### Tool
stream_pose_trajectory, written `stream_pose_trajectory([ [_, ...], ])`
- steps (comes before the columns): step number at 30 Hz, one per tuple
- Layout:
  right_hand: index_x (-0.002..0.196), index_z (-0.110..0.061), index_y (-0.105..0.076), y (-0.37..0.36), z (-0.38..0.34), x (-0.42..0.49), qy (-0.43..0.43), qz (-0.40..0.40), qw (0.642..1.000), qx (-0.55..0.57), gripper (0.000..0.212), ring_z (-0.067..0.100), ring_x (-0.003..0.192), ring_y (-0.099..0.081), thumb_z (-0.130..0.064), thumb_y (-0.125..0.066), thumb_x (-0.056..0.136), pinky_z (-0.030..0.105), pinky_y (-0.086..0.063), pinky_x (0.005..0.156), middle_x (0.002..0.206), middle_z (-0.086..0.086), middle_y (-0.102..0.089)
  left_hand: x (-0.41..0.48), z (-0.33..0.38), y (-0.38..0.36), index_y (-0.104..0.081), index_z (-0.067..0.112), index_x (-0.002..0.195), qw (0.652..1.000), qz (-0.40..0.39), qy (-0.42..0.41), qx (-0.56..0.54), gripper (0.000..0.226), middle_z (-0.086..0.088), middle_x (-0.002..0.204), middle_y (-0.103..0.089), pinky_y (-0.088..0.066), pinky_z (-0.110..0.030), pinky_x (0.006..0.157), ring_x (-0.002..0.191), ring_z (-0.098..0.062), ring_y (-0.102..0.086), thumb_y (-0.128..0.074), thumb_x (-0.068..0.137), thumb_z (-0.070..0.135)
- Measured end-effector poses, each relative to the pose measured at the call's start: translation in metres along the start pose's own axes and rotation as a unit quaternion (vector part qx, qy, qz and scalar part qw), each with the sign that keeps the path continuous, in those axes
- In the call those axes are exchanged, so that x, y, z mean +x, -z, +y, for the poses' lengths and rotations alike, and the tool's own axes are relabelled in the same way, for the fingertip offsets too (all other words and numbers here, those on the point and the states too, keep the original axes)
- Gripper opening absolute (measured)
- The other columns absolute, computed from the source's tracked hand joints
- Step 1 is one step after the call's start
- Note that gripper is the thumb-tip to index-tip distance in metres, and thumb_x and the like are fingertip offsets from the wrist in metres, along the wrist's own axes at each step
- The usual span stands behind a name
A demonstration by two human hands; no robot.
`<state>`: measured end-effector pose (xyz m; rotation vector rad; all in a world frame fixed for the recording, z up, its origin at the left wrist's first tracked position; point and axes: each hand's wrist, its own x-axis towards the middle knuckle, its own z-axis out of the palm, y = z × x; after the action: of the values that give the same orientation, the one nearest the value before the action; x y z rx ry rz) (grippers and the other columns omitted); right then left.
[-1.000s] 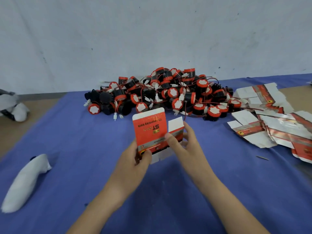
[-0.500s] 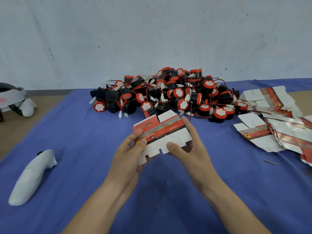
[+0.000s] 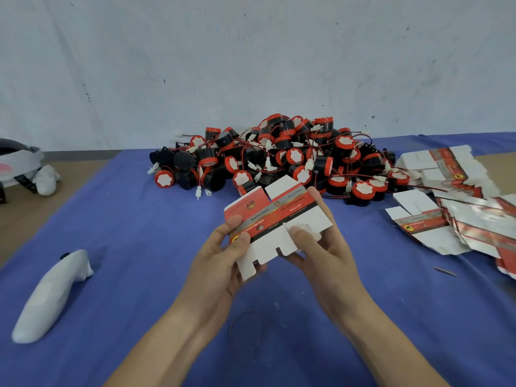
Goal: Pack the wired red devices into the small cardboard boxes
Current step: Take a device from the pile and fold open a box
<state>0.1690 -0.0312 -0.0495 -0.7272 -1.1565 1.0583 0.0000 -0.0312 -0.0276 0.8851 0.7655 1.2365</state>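
Over the cloth, left hand and right hand fingers still clamp the box.

wired red devices: one tangled heap, dozens, exact count not readable. flat box blanks: one loose pile, count unclear. separate box blank: 1. white handle-shaped object: 1. grey-white strapped object: 1.
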Motion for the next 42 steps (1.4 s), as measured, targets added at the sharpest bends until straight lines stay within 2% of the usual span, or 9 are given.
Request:
stream_pose_trajectory([
  [5, 0.146, -0.036, -0.046, 0.004, -0.006, 0.000, -0.041, 0.006, 0.997, 0.062, 0.064, 0.026, 0.114, -0.069, -0.019, -0.064, 0.087, 0.035, -0.060, 0.084, 0.128, 0.008, -0.069, -0.002, -0.001, 0.000, -0.057, 0.028, 0.123, 0.993, -0.003, -0.048, 0.112, 0.029, 0.002, 0.104, -0.076, -0.061, -0.034, 0.072, 0.092, -0.021, -0.073, -0.060, 0.095, 0.021],
  [12, 0.142, -0.038, -0.050, 0.009, -0.013, 0.004, -0.043, -0.010, 0.997, 0.060, 0.057, 0.024, 0.109, -0.071, -0.012, -0.060, 0.092, 0.030, -0.059, 0.080, 0.122, 0.008, -0.072, -0.006, 0.001, 0.000, -0.057, 0.024, 0.125, 0.999, -0.047, 0.006, 0.020, 0.046, -0.004, 0.112, -0.075, -0.057, -0.028, 0.062, 0.084, -0.018, -0.073, -0.067, 0.080, 0.022],
  [22, 0.121, -0.053, -0.064, 0.013, -0.003, 0.009, -0.013, 0.035, 0.999, 0.002, 0.051, 0.019, 0.104, -0.072, -0.024, -0.079, 0.083, 0.033, -0.061, 0.076, 0.118, -0.001, -0.074, -0.006, 0.005, -0.002, -0.052, 0.039, 0.118, 0.967, -0.076, -0.109, 0.218, 0.034, 0.004, 0.104, -0.076, -0.058, -0.024, 0.074, 0.091, -0.014, -0.072, -0.061, 0.085, 0.042],
  [27, 0.099, -0.019, -0.069, 0.012, -0.004, 0.006, -0.008, 0.026, 1.000, 0.004, 0.017, 0.030, 0.082, -0.067, -0.011, -0.061, 0.086, 0.049, -0.053, 0.065, 0.091, 0.014, -0.071, -0.013, -0.010, -0.016, -0.048, 0.051, 0.117, 0.939, -0.121, -0.145, 0.288, 0.028, 0.018, 0.117, -0.068, -0.058, -0.032, 0.077, 0.094, -0.010, -0.068, -0.056, 0.091, 0.050],
  [30, 0.090, -0.026, -0.072, 0.013, -0.007, 0.004, -0.031, 0.045, 0.998, 0.012, 0.030, 0.038, 0.084, -0.063, -0.006, -0.051, 0.087, 0.070, -0.050, 0.073, 0.091, 0.024, -0.066, -0.020, -0.021, -0.020, -0.035, 0.062, 0.129, 0.896, -0.159, -0.146, 0.389, 0.036, 0.028, 0.114, -0.065, -0.056, -0.034, 0.081, 0.088, -0.005, -0.066, -0.045, 0.094, 0.066],
  [33, 0.084, -0.039, -0.072, 0.017, -0.012, 0.003, -0.050, 0.080, 0.994, 0.046, 0.047, 0.021, 0.076, -0.067, -0.004, -0.043, 0.099, 0.040, -0.059, 0.065, 0.085, 0.005, -0.069, -0.019, -0.017, -0.013, -0.022, 0.065, 0.139, 0.770, -0.143, -0.217, 0.582, 0.053, 0.027, 0.089, -0.060, -0.045, -0.021, 0.061, 0.071, 0.004, -0.058, -0.033, 0.089, 0.080],
  [36, 0.078, -0.028, -0.065, 0.021, -0.013, 0.003, -0.076, 0.095, 0.992, 0.026, 0.042, 0.009, 0.059, -0.061, -0.004, -0.038, 0.098, 0.022, -0.050, 0.050, 0.067, -0.005, -0.062, -0.011, -0.008, -0.005, -0.041, 0.042, 0.140, 0.613, -0.069, -0.368, 0.695, 0.060, 0.019, 0.095, -0.048, -0.040, -0.016, 0.062, 0.081, 0.002, -0.048, -0.043, 0.089, 0.072],
  [40, 0.099, -0.014, -0.070, 0.009, -0.007, -0.003, -0.104, 0.043, 0.992, -0.058, 0.023, 0.020, 0.084, -0.073, -0.011, -0.048, 0.091, 0.036, -0.060, 0.067, 0.091, 0.005, -0.075, -0.003, -0.013, -0.004, -0.020, 0.027, 0.153, 0.565, -0.058, -0.399, 0.720, 0.078, -0.002, 0.146, -0.038, -0.036, -0.036, 0.109, 0.131, -0.020, -0.041, -0.039, 0.091, 0.069],
  [42, 0.108, -0.015, -0.070, 0.001, -0.008, -0.006, -0.099, 0.023, 0.988, -0.114, 0.028, 0.015, 0.092, -0.073, -0.010, -0.050, 0.090, 0.029, -0.059, 0.068, 0.095, -0.001, -0.077, 0.000, -0.014, -0.004, -0.008, 0.023, 0.155, 0.565, -0.070, -0.371, 0.734, 0.085, -0.007, 0.155, -0.033, -0.031, -0.049, 0.117, 0.145, -0.024, -0.032, -0.037, 0.090, 0.069],
])
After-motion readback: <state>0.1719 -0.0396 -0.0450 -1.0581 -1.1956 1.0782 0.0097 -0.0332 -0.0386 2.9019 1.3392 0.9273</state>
